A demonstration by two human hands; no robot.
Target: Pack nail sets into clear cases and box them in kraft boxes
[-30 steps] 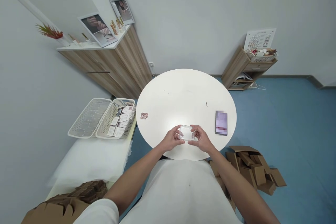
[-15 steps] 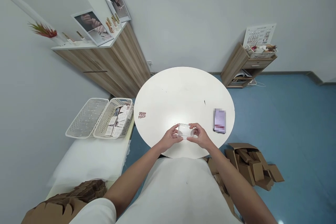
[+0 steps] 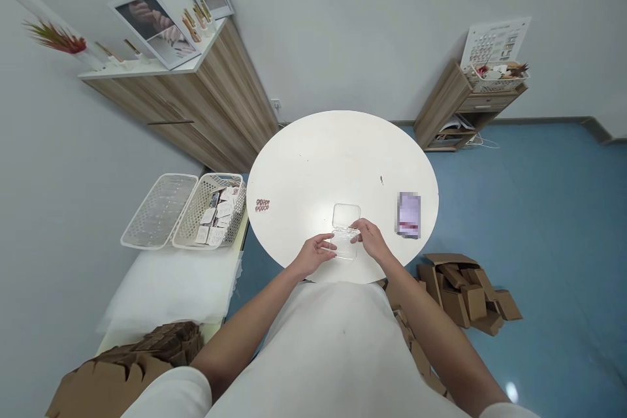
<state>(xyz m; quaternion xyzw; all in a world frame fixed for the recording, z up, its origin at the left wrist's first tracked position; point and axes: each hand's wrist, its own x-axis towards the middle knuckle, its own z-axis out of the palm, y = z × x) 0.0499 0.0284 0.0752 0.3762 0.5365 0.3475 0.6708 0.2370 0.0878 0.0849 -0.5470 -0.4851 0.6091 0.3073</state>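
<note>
I see both of my hands over the near edge of the round white table [image 3: 337,150], working on a small clear plastic case [image 3: 345,230]. The case lies open, its lid folded back flat toward the table's middle and its base toward me, the hinge line running between the two halves. My left hand [image 3: 309,255] sits at the left side of the base, fingers loosely curled with the thumb and forefinger tips resting against the case's near left corner; it is a light pinch, not a closed fist. My right hand [image 3: 371,240] comes in from the right, fingers half bent, the tips touching the case at the hinge on its right side. Whether anything lies inside the case I cannot tell; it is too clear and small.

Near the table's left edge lies a small row of reddish nail tips [image 3: 262,205], well apart from my hands. Near the right edge lies a blurred purple card [image 3: 409,214], just beyond my right hand. Off the table to the left stand two white plastic baskets [image 3: 157,211], the nearer one holding small packets. Folded cardboard boxes [image 3: 465,292] are heaped on the blue floor at my right.
</note>
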